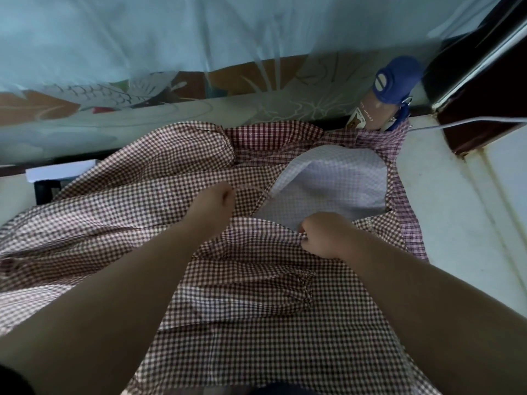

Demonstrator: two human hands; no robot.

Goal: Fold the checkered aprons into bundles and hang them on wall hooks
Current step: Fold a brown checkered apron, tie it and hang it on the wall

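Checkered apron (176, 178) lies spread mid-frame on the white bench (450, 201). Its long axis runs lower left to upper right, with the neck-loop end pointing at the blue-capped bottle (395, 81). Left hand (218, 199) is curled, pinching an apron fold. Right hand (325, 235) grips bunched apron cloth at center.

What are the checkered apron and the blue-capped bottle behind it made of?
Red-and-white checkered apron: thin woven cloth, probably cotton or a blend, matte; it creases softly where the right hand pinches it. Brown bottle with blue cap: seemingly smooth plastic, faint sheen, printed label; blur leaves it open.
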